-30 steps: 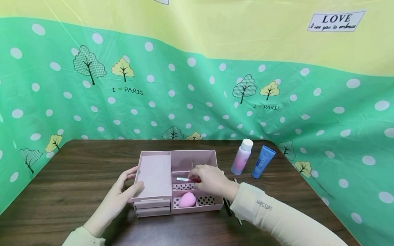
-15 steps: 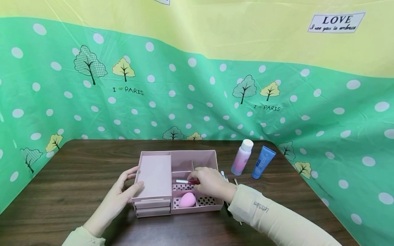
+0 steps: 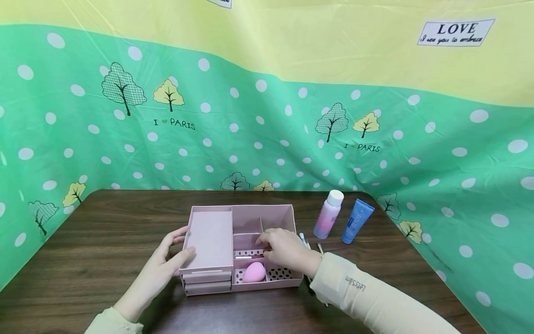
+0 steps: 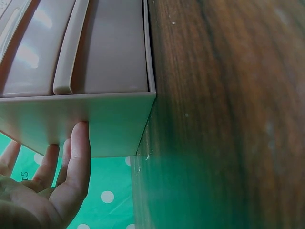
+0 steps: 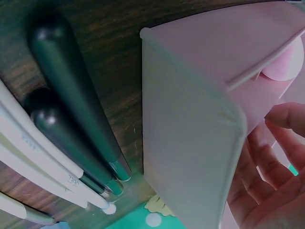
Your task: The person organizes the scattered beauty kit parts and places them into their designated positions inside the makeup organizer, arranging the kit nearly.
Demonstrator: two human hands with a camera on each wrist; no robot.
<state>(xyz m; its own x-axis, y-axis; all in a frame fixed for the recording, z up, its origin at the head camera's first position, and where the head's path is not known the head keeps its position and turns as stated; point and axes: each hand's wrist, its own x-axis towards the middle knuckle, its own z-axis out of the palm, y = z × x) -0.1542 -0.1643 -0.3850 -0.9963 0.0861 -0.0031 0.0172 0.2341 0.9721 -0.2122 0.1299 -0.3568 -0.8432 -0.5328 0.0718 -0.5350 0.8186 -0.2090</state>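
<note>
A pink organizer box (image 3: 210, 241) stands on the table, with drawers on its left and compartments on its right. My left hand (image 3: 160, 260) rests against its left side, thumb by the top edge; the fingertips (image 4: 82, 131) touch the side wall in the left wrist view. A slim tube with a silver end and red body (image 3: 244, 257), like a lip gloss, lies in the middle compartment on a black-dotted base. Just over that compartment is my right hand (image 3: 288, 250), fingers loosely bent, holding nothing visible. A pink makeup sponge (image 3: 254, 272) sits in the front compartment.
A pink-and-white bottle (image 3: 328, 215) and a blue tube (image 3: 357, 221) stand upright right of the box. Several black-handled brushes (image 5: 76, 90) and white sticks (image 5: 43, 148) lie along the box's right side, partly under my right forearm. A dotted green curtain (image 3: 250, 139) hangs behind the table.
The lip gloss-like tube has left my right hand's fingers and dropped onto the middle compartment's floor. My right hand has shifted slightly down; the left stays where it was.
</note>
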